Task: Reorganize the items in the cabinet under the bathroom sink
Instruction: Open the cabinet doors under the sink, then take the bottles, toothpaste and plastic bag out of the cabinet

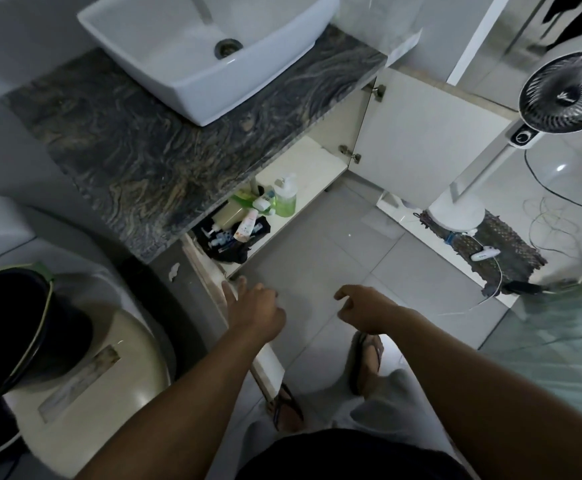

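cabinet (pixel 320 168) under sink (pixel 192 57): both doors open | items (green pump bottle (pixel 286 197), tubes, dark clutter) bunched at left of shelf | left hand (pixel 253 308) fingers straight, touching left door (pixel 265 362) edge | right hand (pixel 369 308) loosely curled, holding nothing

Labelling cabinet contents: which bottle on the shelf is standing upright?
The green pump bottle, clear with green liquid, at the right end of the clutter. The white tube with orange print left of it leans tilted against the dark pile.
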